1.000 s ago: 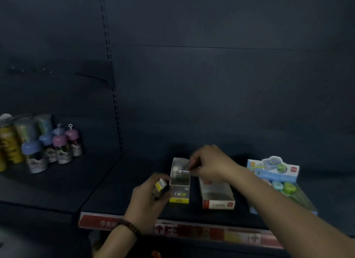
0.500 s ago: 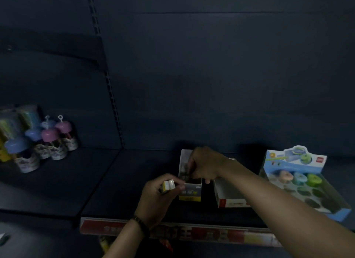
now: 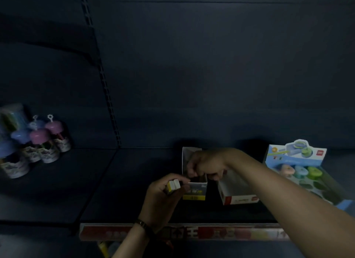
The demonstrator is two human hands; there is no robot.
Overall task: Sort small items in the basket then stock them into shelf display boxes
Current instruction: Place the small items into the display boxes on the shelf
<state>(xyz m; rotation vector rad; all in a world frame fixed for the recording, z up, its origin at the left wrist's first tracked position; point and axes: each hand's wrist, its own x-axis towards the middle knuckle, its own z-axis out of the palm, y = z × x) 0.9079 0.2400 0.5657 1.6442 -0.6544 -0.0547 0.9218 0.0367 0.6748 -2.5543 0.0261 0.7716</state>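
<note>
Since half a second ago, your right hand [image 3: 206, 166] has dipped deeper into the yellow-fronted display box [image 3: 194, 188], fingers curled; contents hidden. Left to right: capped bottles [image 3: 39, 142], far left; your left hand [image 3: 163, 196] gripping small packets [image 3: 173, 185] beside that box; red-trimmed box [image 3: 237, 192]; blue tray [image 3: 299, 167]. Step: stocking. Next: feed in the held packets.

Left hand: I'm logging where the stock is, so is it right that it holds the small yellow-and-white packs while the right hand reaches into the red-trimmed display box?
Not quite. In the head view the right hand reaches into the yellow-labelled display box, not the red-trimmed one beside it. The left hand does hold the small packs.
</note>
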